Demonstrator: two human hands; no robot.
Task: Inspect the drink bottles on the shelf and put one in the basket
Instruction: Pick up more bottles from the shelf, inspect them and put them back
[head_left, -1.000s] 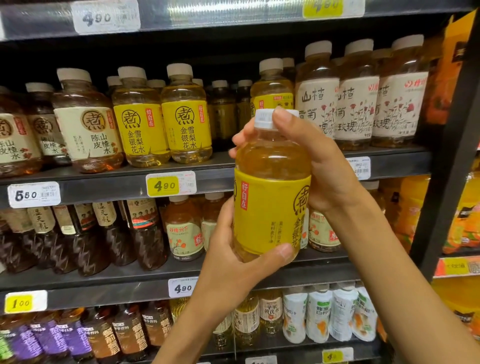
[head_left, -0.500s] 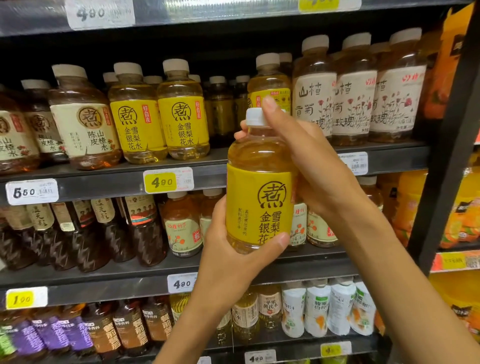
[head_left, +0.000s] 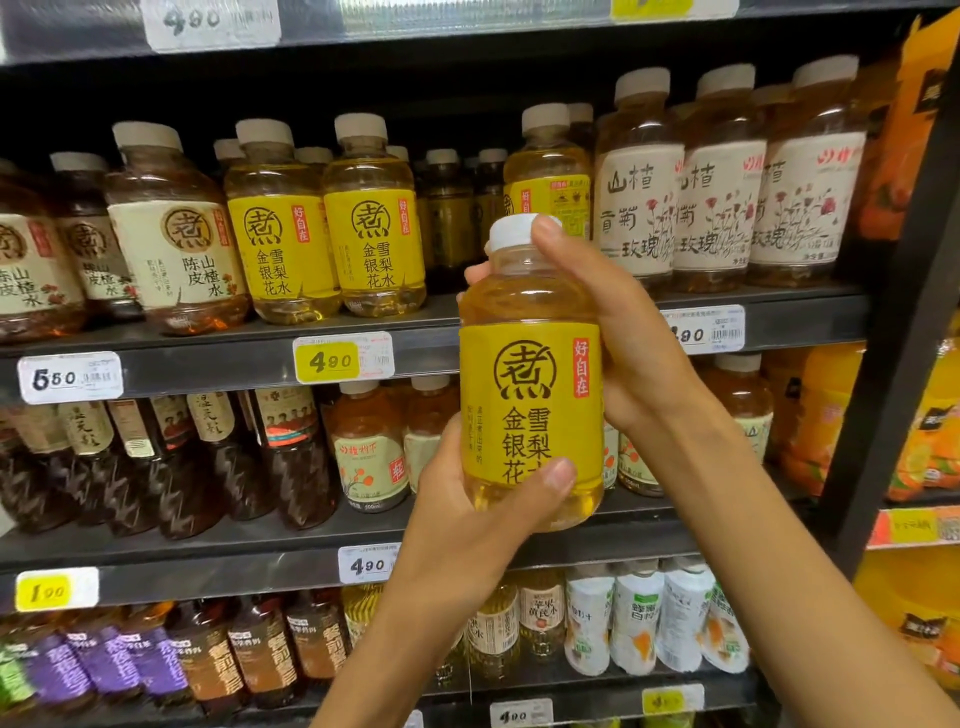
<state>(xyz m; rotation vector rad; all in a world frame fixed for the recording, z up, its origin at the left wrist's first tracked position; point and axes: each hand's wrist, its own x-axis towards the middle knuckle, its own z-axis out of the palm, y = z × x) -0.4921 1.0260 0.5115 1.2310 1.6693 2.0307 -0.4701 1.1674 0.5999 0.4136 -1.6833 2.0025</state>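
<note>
A yellow-labelled drink bottle with a white cap and pale golden liquid is held upright in front of the shelves, its label front facing me. My left hand grips its base from below, thumb across the lower label. My right hand wraps the upper right side, a finger touching the cap. Matching yellow bottles stand on the middle shelf. No basket is in view.
White-labelled bottles fill the shelf behind on the right, brown-labelled ones on the left. Dark bottles sit a shelf lower, white cartons lower still. A black upright post stands right, orange packs beyond it.
The bottle has been turned in my hands so the label's front with the round logo now faces me; it also shifted slightly left and lower.
</note>
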